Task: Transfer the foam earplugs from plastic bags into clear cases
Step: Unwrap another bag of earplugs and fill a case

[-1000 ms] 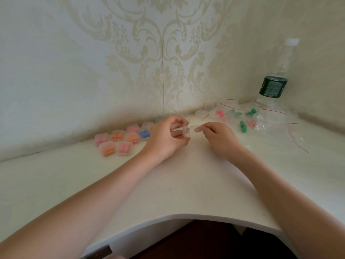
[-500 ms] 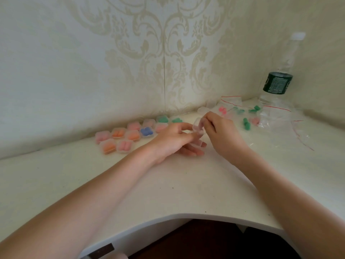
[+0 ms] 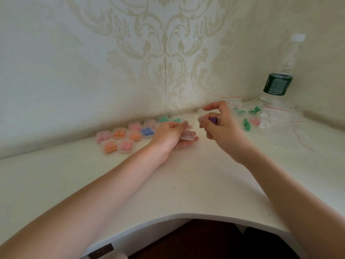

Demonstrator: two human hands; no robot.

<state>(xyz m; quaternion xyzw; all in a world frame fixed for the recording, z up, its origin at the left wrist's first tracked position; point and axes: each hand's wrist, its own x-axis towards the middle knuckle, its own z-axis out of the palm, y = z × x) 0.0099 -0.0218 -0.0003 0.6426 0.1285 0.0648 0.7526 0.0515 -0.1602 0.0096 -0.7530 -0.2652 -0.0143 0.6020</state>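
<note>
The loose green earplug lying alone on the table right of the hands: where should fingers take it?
Pinch the green earplug across its narrow middle, from above. It lies flat on the table, long axis pointing away, its sides free; a bag lies just right.

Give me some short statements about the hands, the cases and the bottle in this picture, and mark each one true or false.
1. The left hand holds an open clear case. True.
2. The right hand is empty. False: its curled fingers hold a purple earplug.
3. The filled cases lie to the right of both hands. False: they lie left of them, near the wall.
4. The water bottle stands upright in the right corner. True.
5. Loose green earplugs lie among the plastic bags. True.
</note>
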